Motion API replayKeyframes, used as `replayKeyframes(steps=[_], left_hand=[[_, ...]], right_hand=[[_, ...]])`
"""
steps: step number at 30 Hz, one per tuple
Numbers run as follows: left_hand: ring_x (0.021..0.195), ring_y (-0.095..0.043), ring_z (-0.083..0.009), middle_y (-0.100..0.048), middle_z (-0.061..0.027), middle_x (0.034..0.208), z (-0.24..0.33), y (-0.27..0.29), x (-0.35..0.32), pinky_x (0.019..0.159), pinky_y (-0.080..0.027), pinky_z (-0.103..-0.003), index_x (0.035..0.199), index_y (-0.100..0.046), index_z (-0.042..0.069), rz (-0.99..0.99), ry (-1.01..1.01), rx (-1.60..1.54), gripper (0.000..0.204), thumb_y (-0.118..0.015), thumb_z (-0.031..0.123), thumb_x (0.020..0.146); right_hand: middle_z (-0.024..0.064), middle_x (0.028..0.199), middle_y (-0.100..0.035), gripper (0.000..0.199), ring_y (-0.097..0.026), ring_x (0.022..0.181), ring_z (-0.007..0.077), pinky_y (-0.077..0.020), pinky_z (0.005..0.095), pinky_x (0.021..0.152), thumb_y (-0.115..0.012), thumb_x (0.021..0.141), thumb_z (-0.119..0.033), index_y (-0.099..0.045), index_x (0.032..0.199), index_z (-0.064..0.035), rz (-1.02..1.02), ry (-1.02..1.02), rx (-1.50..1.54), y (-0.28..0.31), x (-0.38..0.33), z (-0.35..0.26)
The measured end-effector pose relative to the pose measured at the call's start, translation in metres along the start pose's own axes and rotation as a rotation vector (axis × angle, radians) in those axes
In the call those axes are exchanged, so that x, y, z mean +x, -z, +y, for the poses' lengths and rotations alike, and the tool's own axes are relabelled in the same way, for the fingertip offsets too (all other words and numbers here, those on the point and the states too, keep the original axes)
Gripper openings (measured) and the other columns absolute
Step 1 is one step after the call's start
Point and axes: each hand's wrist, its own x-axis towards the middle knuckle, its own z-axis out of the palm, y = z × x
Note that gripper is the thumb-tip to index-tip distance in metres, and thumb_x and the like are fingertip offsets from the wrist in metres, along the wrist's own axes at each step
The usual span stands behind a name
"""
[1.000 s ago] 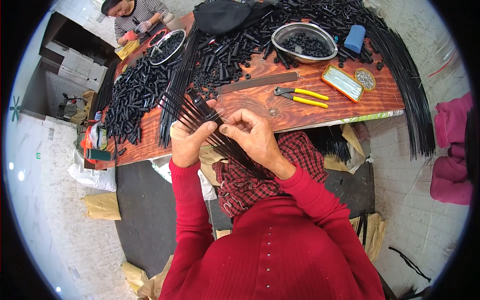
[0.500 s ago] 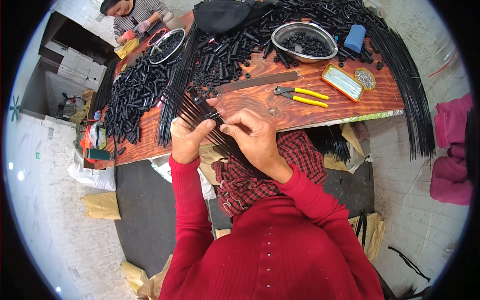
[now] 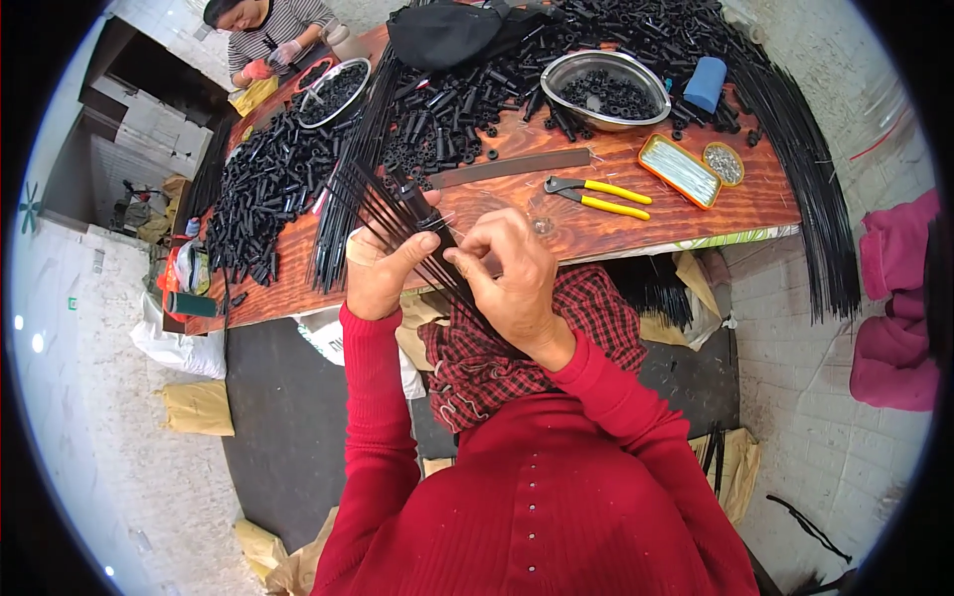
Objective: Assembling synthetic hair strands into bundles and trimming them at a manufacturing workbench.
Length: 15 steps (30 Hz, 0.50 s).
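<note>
the red-brown, wood-grained bench (image 3: 497,199) lies beyond the fingers. left hand (image 3: 378,273): fingers grasping a bundle of thin black rods (image 3: 462,295) with a black, plastic-looking tube (image 3: 419,207). right hand (image 3: 517,278): fingertips against the bundle's right side; whether they pinch anything cannot be told. risk: a loosened left grasp could let the rods splay; the fine silver wire (image 3: 448,218) between both hands' fingers could prick one if pushed carelessly.

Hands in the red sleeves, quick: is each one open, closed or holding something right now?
Left hand: closed, holding thin black rods.
Right hand: closed in a pinch; can't tell what's between the fingertips.
</note>
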Motion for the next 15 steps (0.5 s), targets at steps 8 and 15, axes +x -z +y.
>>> replayKeyframes(steps=[8,15], left_hand=[[0.093,-0.064,-0.0149,-0.066,-0.0108,0.113,-0.001,-0.005,0.003,0.085,-0.051,-0.030,0.117,-0.061,-0.002,0.072,-0.001,-0.026,0.037,-0.069,-0.002,0.080],[0.096,-0.063,-0.0151,-0.066,-0.0110,0.115,-0.004,-0.003,0.005,0.087,-0.051,-0.030,0.116,-0.062,-0.001,0.068,0.015,-0.037,0.037,-0.069,-0.003,0.079]], right_hand=[[0.0061,0.080,-0.057,0.024,-0.058,0.063,0.0181,-0.0451,0.0298,0.052,-0.075,0.069,0.004,-0.069,0.090,-0.0070,0.033,0.126,-0.123,0.000,-0.006,0.008],[0.0063,0.080,-0.057,0.029,-0.060,0.066,0.0183,-0.0459,0.0297,0.055,-0.075,0.070,0.004,-0.071,0.097,-0.0068,0.007,0.055,-0.079,-0.001,-0.006,0.004]])
